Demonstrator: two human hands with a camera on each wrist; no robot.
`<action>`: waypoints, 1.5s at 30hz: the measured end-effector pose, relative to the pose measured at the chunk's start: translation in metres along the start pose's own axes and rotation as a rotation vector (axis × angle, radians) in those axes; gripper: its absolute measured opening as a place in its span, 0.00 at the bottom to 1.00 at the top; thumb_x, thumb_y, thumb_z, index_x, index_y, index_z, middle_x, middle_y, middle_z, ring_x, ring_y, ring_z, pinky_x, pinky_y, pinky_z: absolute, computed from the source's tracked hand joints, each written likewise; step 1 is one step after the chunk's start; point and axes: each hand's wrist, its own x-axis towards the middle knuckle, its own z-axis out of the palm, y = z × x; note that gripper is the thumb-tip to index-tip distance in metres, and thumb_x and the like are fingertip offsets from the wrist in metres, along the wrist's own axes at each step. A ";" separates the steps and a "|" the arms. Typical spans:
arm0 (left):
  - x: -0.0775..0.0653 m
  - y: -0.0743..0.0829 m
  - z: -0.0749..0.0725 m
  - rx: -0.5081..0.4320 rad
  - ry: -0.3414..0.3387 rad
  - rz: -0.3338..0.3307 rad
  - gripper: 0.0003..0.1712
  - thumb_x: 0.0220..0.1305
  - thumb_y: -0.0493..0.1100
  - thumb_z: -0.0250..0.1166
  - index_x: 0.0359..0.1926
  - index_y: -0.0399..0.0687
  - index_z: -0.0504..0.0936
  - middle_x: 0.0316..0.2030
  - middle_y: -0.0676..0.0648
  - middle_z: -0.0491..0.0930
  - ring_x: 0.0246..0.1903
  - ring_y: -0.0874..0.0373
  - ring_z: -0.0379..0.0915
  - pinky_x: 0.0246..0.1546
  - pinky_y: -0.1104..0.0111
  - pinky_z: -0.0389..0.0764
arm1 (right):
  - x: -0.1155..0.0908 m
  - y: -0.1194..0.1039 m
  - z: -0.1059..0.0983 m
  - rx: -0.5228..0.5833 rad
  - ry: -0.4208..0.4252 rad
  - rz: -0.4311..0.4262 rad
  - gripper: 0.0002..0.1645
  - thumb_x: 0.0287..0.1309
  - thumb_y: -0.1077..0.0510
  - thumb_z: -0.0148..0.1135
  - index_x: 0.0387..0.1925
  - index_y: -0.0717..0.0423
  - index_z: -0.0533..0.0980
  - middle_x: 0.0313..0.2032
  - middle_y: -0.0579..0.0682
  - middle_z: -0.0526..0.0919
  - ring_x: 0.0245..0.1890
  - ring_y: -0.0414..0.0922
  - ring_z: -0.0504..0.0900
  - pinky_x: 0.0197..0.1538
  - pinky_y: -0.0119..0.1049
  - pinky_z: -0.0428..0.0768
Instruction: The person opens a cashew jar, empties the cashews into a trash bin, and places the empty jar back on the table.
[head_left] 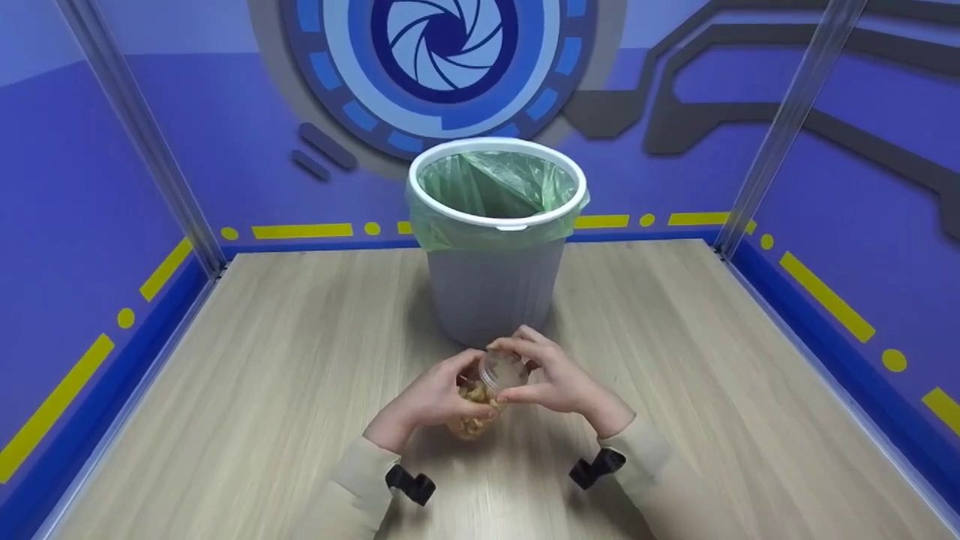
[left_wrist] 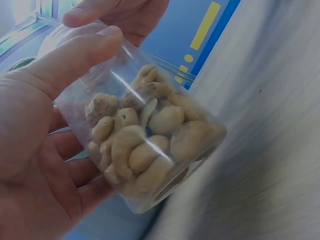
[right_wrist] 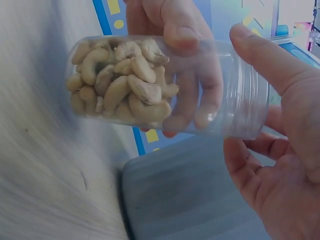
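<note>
Fingers of the left hand [head_left: 441, 395] curl round the body of a clear jar [left_wrist: 115, 80], the thumb laid along one side and the other fingers across the opposite side; thumb and fingers of the right hand [head_left: 556, 376] close round the clear lid [head_left: 505, 370] at the jar's far end, so both hands are holding; the jar thus lies between the two palms, tilted well over, its lid toward the right hand and its base clear of the left fingers; the head view gives the lid's round face, while much of the jar's body there hides behind the left hand; the right wrist view shows instead the whole length side-on, with cashews [right_wrist: 117, 82] gathered toward the base, a bare stretch of clear wall between them and the lid, and left fingertips seen through it; whether the lid is fully screwed on, I cannot tell; farther out, both wrists end in pale sleeves [head_left: 365, 471] with black straps [head_left: 410, 485]; just beyond the hands a grey bin [head_left: 495, 289] stands upright on the wooden table [head_left: 315, 360]; only the head view shows the inside of its green liner [head_left: 499, 176], held under a white rim [head_left: 512, 223].
</note>
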 end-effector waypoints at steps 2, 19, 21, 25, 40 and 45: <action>0.000 -0.001 -0.001 -0.007 -0.009 0.003 0.41 0.50 0.49 0.82 0.65 0.49 0.76 0.50 0.49 0.83 0.50 0.50 0.79 0.52 0.62 0.79 | 0.000 0.000 -0.001 0.012 -0.021 -0.018 0.36 0.52 0.52 0.79 0.63 0.55 0.78 0.48 0.55 0.78 0.46 0.49 0.77 0.41 0.33 0.82; 0.002 0.003 0.005 0.141 0.177 0.008 0.39 0.49 0.52 0.82 0.61 0.49 0.76 0.51 0.47 0.82 0.49 0.54 0.79 0.51 0.58 0.81 | 0.004 -0.010 0.012 -0.089 0.178 0.216 0.33 0.53 0.50 0.80 0.53 0.63 0.76 0.49 0.57 0.82 0.44 0.48 0.79 0.47 0.43 0.81; 0.002 0.002 0.005 0.150 0.181 0.016 0.39 0.49 0.51 0.82 0.61 0.48 0.76 0.51 0.46 0.83 0.47 0.54 0.79 0.51 0.57 0.82 | 0.004 -0.011 0.014 -0.095 0.205 0.201 0.31 0.51 0.51 0.81 0.50 0.62 0.78 0.47 0.55 0.83 0.42 0.47 0.80 0.45 0.40 0.81; 0.001 0.002 0.005 0.155 0.181 0.035 0.40 0.49 0.50 0.82 0.61 0.47 0.76 0.50 0.45 0.84 0.46 0.53 0.80 0.49 0.57 0.82 | 0.004 -0.009 0.014 -0.073 0.224 0.152 0.29 0.50 0.52 0.82 0.50 0.62 0.80 0.45 0.54 0.83 0.39 0.44 0.80 0.36 0.34 0.82; 0.000 0.002 -0.001 0.045 0.028 0.020 0.41 0.49 0.46 0.82 0.65 0.47 0.76 0.50 0.48 0.85 0.46 0.56 0.80 0.50 0.65 0.80 | -0.001 0.002 0.003 0.116 0.040 0.047 0.35 0.51 0.59 0.78 0.62 0.56 0.78 0.55 0.55 0.81 0.52 0.49 0.78 0.45 0.33 0.82; 0.001 0.001 0.002 0.055 0.083 -0.004 0.41 0.51 0.47 0.80 0.65 0.45 0.75 0.52 0.45 0.84 0.49 0.51 0.79 0.51 0.60 0.80 | 0.001 -0.002 0.005 0.071 0.033 0.136 0.41 0.56 0.57 0.76 0.69 0.60 0.70 0.61 0.58 0.78 0.57 0.53 0.78 0.51 0.42 0.83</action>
